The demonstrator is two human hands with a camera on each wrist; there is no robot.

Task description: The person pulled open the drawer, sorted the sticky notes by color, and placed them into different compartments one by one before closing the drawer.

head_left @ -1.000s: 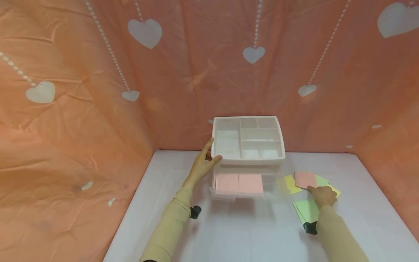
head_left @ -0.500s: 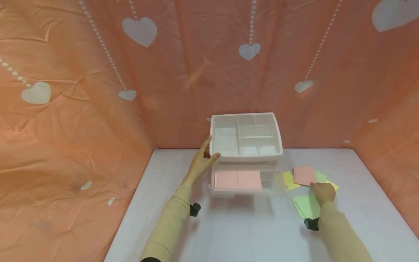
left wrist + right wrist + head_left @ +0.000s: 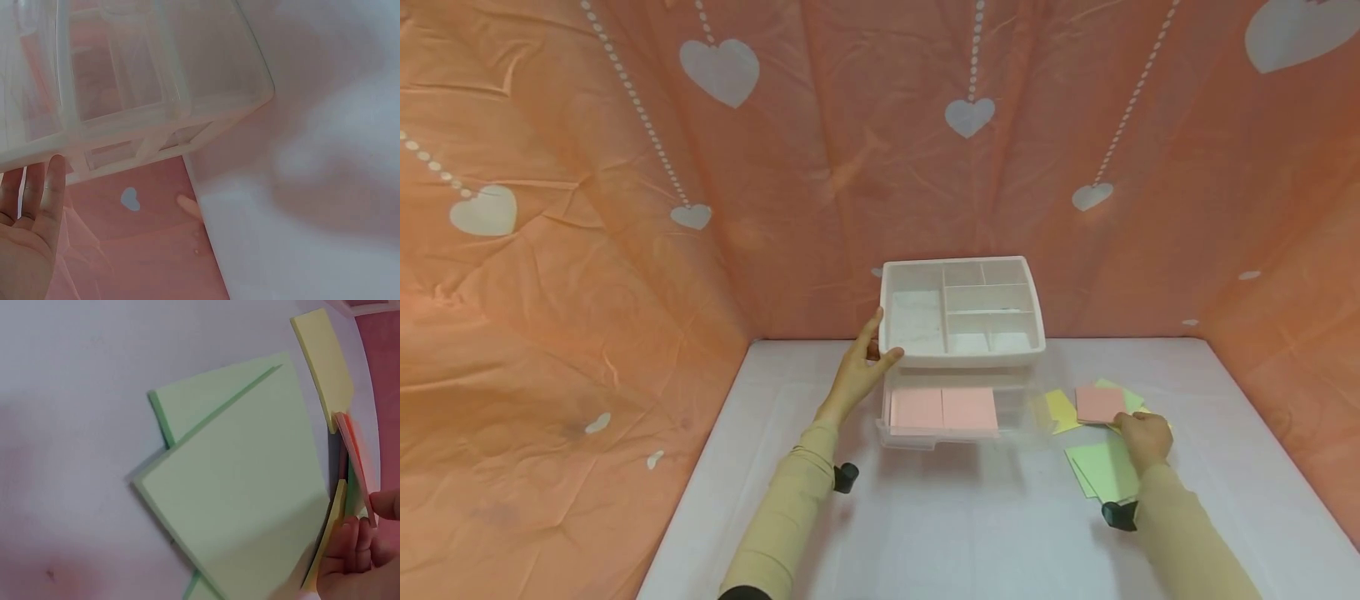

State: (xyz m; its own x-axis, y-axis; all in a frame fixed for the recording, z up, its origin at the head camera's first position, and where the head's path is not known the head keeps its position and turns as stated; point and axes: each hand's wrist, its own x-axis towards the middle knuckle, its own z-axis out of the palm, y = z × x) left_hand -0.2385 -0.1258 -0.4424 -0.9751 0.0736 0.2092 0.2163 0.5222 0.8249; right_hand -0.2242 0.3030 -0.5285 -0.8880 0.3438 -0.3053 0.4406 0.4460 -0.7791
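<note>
Right grip (image 3: 1146, 438): thumb and fingers pinched together on one pink pad (image 3: 1097, 403). Pad is to the right of the box, tilted in the wrist view. Change: pad sits a little nearer the person than half a second ago; more of the green pad (image 3: 1132, 397) behind it shows. Judged: it is coming away from the pile, outside the drawer.

Left grip (image 3: 855, 375): fingers extended along the box's left side, thumb on the rim corner; seemingly steadying.

Count, outward:
- Pink pads: three; one pinched, two side by side in the open drawer (image 3: 1015, 410).
- Yellow pads: two visible, one left of the pinched pad, one beside the fingers.
- Green pads: three visible, one behind, two overlapping nearer the person.
- Box (image 3: 962, 362): one, six top compartments.
- Surface (image 3: 940, 533): one, white.
</note>
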